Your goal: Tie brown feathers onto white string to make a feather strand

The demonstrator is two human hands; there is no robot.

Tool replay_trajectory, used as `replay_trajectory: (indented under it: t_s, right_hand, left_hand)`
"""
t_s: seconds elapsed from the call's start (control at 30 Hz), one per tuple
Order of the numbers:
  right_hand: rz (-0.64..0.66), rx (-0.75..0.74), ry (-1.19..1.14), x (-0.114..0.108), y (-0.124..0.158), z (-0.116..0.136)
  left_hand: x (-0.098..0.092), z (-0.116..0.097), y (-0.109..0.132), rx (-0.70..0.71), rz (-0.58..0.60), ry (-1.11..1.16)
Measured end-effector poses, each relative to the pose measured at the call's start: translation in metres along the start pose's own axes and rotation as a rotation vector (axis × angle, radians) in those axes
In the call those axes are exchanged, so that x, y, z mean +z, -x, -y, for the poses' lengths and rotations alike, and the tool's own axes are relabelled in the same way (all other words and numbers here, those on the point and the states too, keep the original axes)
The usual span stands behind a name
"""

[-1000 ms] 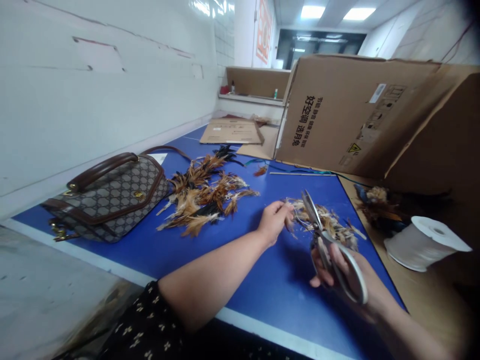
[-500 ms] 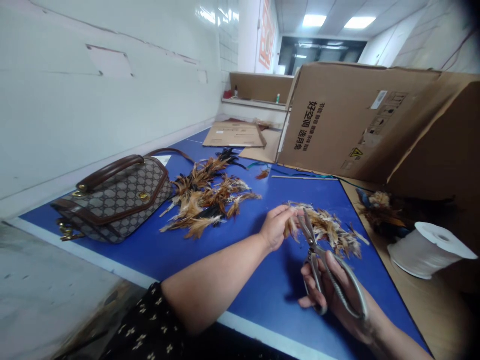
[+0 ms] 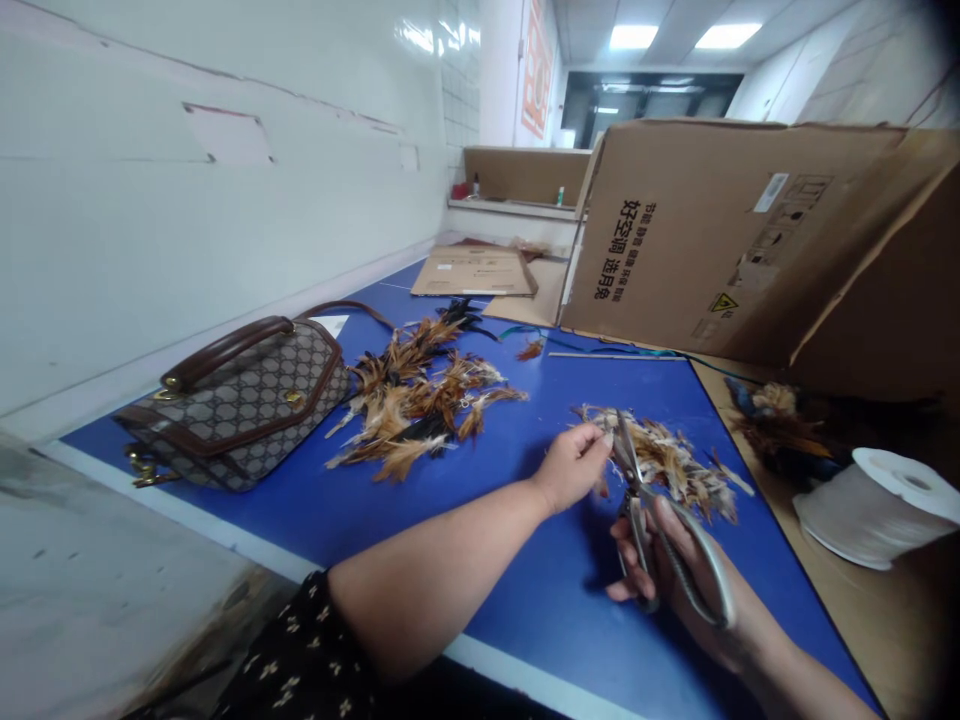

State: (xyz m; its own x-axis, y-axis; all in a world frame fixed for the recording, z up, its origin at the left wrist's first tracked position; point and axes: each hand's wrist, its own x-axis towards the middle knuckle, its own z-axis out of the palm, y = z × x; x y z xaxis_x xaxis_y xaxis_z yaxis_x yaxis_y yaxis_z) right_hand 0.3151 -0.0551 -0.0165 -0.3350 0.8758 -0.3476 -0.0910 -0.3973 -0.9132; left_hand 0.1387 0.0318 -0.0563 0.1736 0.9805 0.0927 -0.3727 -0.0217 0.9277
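Observation:
My left hand (image 3: 574, 465) is closed in a pinch on a brown feather (image 3: 602, 487), most of it hidden behind the fingers. My right hand (image 3: 667, 570) grips metal scissors (image 3: 639, 490) by their handles, the blades pointing away from me and lying right beside my left fingertips. Behind the blades, a pile of tan, white and brown feathers (image 3: 682, 460) spreads over the blue table (image 3: 450, 540). Left of my hands lies a larger heap of brown and black feathers (image 3: 420, 390).
A brown patterned handbag (image 3: 247, 400) stands at the left. Cardboard (image 3: 675, 240) rises at the back right, with a white spool (image 3: 877, 510) and dark feathers (image 3: 784, 430) before it. A thin stick (image 3: 611, 356) lies near the back, and flat cardboard (image 3: 474, 271) farther off.
My left hand has closed more tightly near the blades and turned slightly. The scissor blades look closer together. The whole view has shifted a little.

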Motion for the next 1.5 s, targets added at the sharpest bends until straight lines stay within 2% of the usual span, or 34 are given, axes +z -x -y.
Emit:
replay_trajectory:
  t_s: [0.2,0.47,0.6,0.77,0.9,1.1,1.3,1.5]
  right_hand:
    - [0.016,-0.014,-0.024,-0.002,0.000,-0.004]
    - [0.021,-0.026,-0.057,0.009,0.004,0.000]
    - [0.027,-0.034,-0.047,0.009,0.003,-0.002]
    - [-0.024,-0.058,0.018,-0.003,-0.001,-0.011]
    - [-0.075,-0.063,0.134,-0.010,0.000,-0.010]
    - [-0.071,-0.061,0.247,-0.016,0.003,-0.003]
    - [-0.029,-0.062,0.216,-0.028,0.005,-0.007]
    - [-0.031,-0.032,0.170,-0.027,0.008,-0.008]
  left_hand:
    - [-0.002,0.003,-0.001,-0.004,0.009,0.011]
    - [0.008,0.003,0.003,0.009,0.008,0.070]
    - [0.009,0.001,0.004,0.008,-0.001,0.015]
    - [0.004,0.002,0.002,0.002,-0.004,-0.113]
    - [0.003,0.001,0.001,0.063,-0.014,-0.235]
    - [0.005,-0.007,0.005,0.208,0.013,-0.415]
    - [0.004,-0.009,0.007,0.255,0.089,-0.488]
    - [0.006,-0.009,0.010,0.286,0.149,-0.503]
